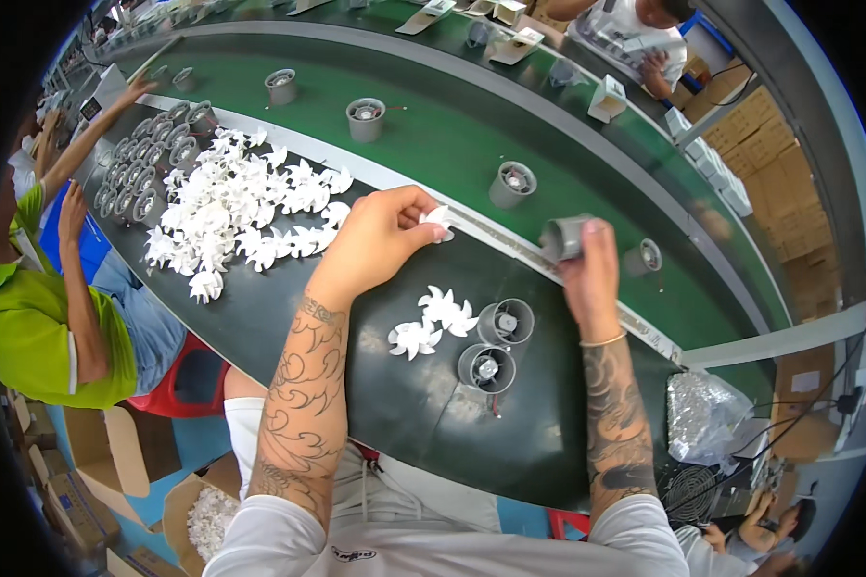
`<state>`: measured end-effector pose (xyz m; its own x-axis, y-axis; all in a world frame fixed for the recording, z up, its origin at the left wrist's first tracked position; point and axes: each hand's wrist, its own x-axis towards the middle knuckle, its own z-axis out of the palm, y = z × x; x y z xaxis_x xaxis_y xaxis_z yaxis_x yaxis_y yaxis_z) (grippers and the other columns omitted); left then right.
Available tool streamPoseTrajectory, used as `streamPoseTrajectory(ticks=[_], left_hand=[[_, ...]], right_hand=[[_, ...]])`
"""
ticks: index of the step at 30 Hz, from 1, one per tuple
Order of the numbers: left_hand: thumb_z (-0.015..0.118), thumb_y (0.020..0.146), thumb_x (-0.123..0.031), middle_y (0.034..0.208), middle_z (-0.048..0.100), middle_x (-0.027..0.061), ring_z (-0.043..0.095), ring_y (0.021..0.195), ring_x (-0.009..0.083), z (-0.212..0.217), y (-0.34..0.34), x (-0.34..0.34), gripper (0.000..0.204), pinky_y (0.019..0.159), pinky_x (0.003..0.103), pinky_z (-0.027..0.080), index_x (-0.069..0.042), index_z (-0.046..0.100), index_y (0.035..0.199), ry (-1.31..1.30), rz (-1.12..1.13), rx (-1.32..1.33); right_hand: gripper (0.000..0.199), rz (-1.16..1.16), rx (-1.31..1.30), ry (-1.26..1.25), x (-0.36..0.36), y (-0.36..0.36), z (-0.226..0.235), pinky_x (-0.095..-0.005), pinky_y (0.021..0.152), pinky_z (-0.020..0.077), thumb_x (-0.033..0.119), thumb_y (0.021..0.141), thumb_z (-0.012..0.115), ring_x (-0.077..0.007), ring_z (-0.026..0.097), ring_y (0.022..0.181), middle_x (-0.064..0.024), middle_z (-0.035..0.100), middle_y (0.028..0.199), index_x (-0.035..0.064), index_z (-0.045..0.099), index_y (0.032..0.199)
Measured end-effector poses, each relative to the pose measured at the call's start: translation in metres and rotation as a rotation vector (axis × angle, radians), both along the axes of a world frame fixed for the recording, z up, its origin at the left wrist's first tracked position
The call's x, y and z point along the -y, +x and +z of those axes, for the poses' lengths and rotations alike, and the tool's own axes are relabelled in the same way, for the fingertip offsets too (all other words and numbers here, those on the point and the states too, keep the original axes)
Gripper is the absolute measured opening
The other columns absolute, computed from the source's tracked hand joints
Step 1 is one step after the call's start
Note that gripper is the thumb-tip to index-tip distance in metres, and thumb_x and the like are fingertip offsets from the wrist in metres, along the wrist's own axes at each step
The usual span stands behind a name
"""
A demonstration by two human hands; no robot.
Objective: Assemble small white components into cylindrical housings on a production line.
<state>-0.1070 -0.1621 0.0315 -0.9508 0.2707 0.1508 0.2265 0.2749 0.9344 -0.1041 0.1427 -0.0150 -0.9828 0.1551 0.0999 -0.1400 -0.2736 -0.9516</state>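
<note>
My left hand [375,236] pinches a small white fan blade wheel [441,221] above the dark table by the belt's edge. In my right hand [595,279] is a grey cylindrical fan housing [560,237], tilted and slightly blurred, over the near edge of the green belt. Between my forearms, two more grey housings, a farther one [521,332] and a nearer one [468,373], stand with their open tops up and motors showing inside. Loose white blade wheels [415,338] lie beside them. A large heap of white blade wheels [226,188] spreads left of my left hand.
Several grey housings [365,129] stand along the green conveyor belt [423,154]. More housings [135,173] crowd the table's left end, near a co-worker in a green shirt [58,332]. A clear bag of small parts [704,418] lies at the right; another person works across the belt.
</note>
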Motion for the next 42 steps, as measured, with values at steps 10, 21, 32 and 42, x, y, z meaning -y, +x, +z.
streamPoseTrajectory(ticks=[10, 21, 32, 42], left_hand=[[0.072, 0.086, -0.009, 0.121, 0.056, 0.0107, 0.059, 0.101, 0.0206, -0.026, -0.001, -0.068, 0.014, 0.086, 0.032, 0.049, -0.003, 0.073, 0.098, 0.201, -0.209, -0.259], [0.075, 0.082, -0.004, 0.102, 0.069, 0.0092, 0.069, 0.087, 0.0197, -0.025, 0.006, -0.072, 0.017, 0.080, 0.031, 0.055, -0.002, 0.073, 0.098, 0.124, -0.122, -0.303], [0.082, 0.073, 0.000, 0.100, 0.072, 0.0111, 0.068, 0.082, 0.0155, -0.036, -0.001, -0.070, 0.024, 0.074, 0.029, 0.056, 0.003, 0.058, 0.074, 0.276, -0.078, -0.029], [0.082, 0.073, 0.002, 0.103, 0.066, 0.0110, 0.068, 0.088, 0.0203, -0.012, 0.004, -0.058, 0.031, 0.084, 0.032, 0.058, 0.003, 0.063, 0.098, 0.095, -0.273, -0.201]], right_hand=[[0.049, 0.328, 0.236, -0.227, 0.043, 0.018, 0.012, -0.0319, 0.067, 0.0536, 0.045, 0.107, 0.031, -0.0216, 0.064, 0.079, -0.0110, 0.065, 0.102, 0.0034, 0.050, 0.127], [0.051, 0.489, 0.175, -0.101, 0.039, 0.017, 0.010, -0.0241, 0.061, 0.0422, 0.046, 0.106, 0.035, -0.0092, 0.055, 0.088, -0.0029, 0.060, 0.109, 0.0061, 0.048, 0.134], [0.049, 0.490, 0.135, 0.136, 0.038, 0.017, 0.009, -0.0213, 0.058, 0.0416, 0.041, 0.107, 0.034, -0.0085, 0.052, 0.077, -0.0047, 0.059, 0.103, 0.0029, 0.046, 0.136], [0.052, 0.588, 0.204, 0.071, 0.040, 0.019, 0.008, -0.0205, 0.055, 0.0399, 0.046, 0.106, 0.037, -0.0074, 0.055, 0.080, -0.0062, 0.060, 0.108, 0.0034, 0.050, 0.133]])
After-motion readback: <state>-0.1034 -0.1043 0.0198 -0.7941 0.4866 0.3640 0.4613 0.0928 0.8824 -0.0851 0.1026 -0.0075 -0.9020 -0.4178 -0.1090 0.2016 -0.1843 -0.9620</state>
